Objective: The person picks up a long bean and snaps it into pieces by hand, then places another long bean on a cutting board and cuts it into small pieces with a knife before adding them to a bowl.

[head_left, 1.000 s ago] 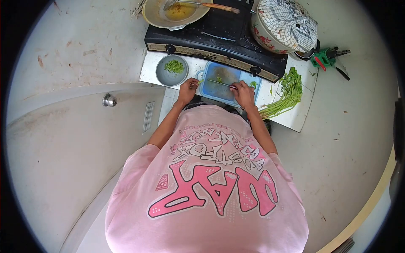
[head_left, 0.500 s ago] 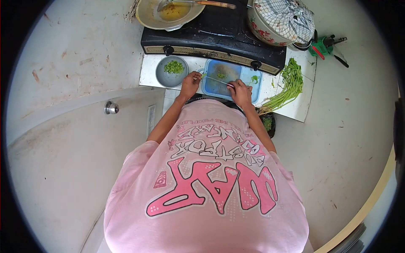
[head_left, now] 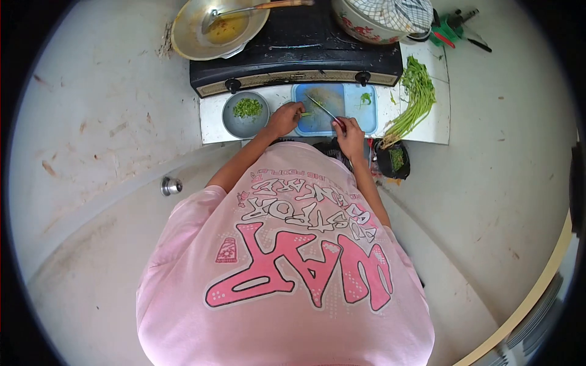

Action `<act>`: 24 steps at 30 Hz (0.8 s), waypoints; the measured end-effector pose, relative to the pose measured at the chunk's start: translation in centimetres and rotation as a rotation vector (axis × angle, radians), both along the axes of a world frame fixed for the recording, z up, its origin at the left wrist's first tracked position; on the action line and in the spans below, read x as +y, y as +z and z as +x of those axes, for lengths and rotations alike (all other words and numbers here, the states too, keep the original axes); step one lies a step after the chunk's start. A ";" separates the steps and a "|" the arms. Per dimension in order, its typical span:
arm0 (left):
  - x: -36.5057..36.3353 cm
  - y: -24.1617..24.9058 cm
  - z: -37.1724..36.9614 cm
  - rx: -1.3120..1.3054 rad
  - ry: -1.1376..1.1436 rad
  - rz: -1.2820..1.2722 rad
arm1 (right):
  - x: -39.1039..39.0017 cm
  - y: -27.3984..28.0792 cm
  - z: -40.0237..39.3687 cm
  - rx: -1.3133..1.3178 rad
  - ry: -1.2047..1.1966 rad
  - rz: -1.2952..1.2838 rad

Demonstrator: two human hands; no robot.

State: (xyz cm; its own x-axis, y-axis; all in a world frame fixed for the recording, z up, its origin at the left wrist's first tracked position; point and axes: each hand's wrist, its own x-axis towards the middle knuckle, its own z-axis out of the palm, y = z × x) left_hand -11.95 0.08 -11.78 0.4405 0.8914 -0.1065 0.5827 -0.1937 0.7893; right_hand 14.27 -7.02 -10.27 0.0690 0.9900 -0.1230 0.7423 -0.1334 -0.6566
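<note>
My left hand (head_left: 287, 119) is closed at the left edge of a blue cutting board (head_left: 361, 126), pinching a short piece of green stalk (head_left: 306, 114) that sticks out past its fingertips. My right hand (head_left: 348, 135) grips a knife (head_left: 325, 108) by its dark red handle. The blade slants away and to the left over the board, apart from the stalk. A few cut bits lie close to the blade, too small to make out well. On the board's right side rests a leafy sprig (head_left: 365, 99). Left of the board, a grey bowl (head_left: 235, 126) holds chopped greens (head_left: 247, 108).
Behind the board stands a black gas stove (head_left: 293, 58), carrying a pan (head_left: 183, 36) with oil and a ladle, and a flowered pot (head_left: 372, 32) under a checked cloth. A bunch of leafy stalks (head_left: 418, 91) lies right. Below sits a black bag (head_left: 384, 161).
The view has shifted. My left hand has come in to the board's edge with the stalk. The knife blade has swung from pointing left to pointing more away from me.
</note>
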 end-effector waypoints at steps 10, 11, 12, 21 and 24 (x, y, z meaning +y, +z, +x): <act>1.0 -0.4 1.3 0.055 -0.127 0.151 | -6.6 0.2 -3.5 0.008 -0.249 0.007; 1.0 -0.3 1.3 0.082 -0.135 0.175 | -7.0 0.2 -3.8 0.007 -0.270 -0.006; 0.8 -0.4 1.4 0.112 -0.142 0.197 | -7.3 0.3 -4.2 0.007 -0.289 -0.022; 0.2 -0.7 1.6 0.178 -0.134 0.352 | -7.3 0.6 -6.7 -0.031 -0.303 0.014; 0.3 -1.3 1.8 0.082 -0.125 0.305 | -7.1 0.2 -7.2 -0.007 -0.294 -0.009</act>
State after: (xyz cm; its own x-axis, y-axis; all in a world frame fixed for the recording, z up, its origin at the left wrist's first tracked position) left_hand -10.13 0.41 -13.07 0.5497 0.8270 0.1177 0.5984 -0.4881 0.6353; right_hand 7.08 -14.15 -10.10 0.3535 0.9264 -0.1299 0.6757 -0.3489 -0.6494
